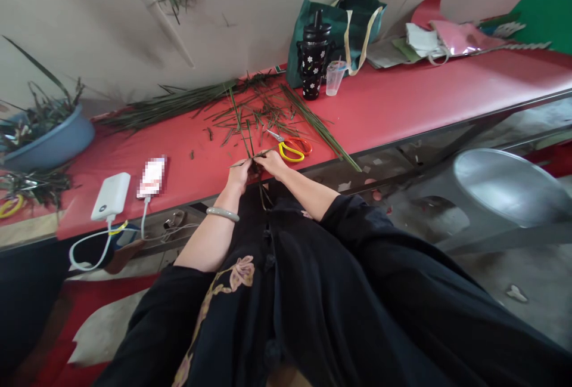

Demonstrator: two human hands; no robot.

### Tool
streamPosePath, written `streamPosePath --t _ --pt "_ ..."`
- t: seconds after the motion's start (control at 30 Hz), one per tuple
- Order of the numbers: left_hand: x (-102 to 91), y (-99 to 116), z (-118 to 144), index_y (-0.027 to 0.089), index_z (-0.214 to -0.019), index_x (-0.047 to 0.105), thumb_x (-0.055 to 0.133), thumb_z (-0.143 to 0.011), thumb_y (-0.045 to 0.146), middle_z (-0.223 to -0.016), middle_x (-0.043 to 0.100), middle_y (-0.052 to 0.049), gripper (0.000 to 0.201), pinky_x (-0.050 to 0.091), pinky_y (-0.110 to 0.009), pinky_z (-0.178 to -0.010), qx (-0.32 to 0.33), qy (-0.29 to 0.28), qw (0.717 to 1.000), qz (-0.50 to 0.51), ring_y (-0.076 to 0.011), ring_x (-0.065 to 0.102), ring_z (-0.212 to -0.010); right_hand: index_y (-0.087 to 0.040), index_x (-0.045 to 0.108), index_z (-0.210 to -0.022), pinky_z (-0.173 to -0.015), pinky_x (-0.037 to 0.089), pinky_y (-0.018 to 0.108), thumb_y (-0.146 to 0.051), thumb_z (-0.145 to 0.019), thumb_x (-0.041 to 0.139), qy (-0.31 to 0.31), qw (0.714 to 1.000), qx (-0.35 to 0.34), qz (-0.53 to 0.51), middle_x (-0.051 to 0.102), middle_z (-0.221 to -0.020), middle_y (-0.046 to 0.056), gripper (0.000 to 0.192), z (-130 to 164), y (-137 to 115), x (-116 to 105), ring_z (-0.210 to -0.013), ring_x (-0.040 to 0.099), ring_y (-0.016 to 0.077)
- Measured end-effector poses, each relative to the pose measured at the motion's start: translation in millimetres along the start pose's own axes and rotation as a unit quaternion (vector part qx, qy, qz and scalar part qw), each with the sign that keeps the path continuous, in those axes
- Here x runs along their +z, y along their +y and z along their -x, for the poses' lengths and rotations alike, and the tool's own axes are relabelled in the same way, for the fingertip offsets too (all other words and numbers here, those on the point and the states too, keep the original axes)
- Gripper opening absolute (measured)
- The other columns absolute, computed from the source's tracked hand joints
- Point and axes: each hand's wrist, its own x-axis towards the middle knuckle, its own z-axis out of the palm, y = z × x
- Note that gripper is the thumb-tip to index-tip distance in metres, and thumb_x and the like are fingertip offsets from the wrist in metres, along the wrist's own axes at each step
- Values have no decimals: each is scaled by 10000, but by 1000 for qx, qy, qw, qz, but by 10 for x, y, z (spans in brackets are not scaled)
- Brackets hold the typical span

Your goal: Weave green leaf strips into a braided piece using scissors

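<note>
At the front edge of the red table, my left hand [240, 173] and my right hand [272, 163] are close together, both closed on long green leaf strips [247, 136]. The strips cross between my fingers; some point up over the table and others hang down toward my lap. How they are joined is too small to make out. Just beyond my right hand lie scissors [292, 149] with one yellow and one red handle. Short cut leaf pieces [254, 112] are scattered behind my hands.
Long leaf bundles lie at the back [170, 107] and right [319, 124]. A blue basin [58, 139], power bank [111, 196] and phone [152, 177] are leftward. A black tumbler [311, 62], plastic cup [335, 79] and green bag [299, 23] stand behind; a grey stool [500, 187] is right.
</note>
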Motion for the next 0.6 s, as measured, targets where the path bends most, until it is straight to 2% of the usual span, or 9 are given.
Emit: streamPosePath --t 0.17,0.3,0.6 --pt "-3 -5 15 137 -716 553 534 -682 246 -560 588 4 116 482 -250 -525 10 -4 1000 5 -118 576 -519 -141 591 -675 -556 409 202 -242 -679 543 22 1000 6 0 554 -547 -28 111 -7 -1 0 -509 493 78" --pt "-8 -32 4 137 -701 553 530 -670 239 -572 590 0 109 487 -270 -548 14 2 1000 3 -128 581 -546 -147 578 -664 -557 410 200 -184 -671 504 34 999 12 14 537 -530 -36 83 -30 25 8 -511 485 79" --pt "3 -33 -1 156 -725 500 571 -642 253 -549 575 19 146 478 -260 -542 23 19 1000 8 -125 580 -524 -144 598 -679 -579 412 200 -168 -683 507 25 999 -5 33 565 -578 -26 94 -25 24 -13 -548 504 82"
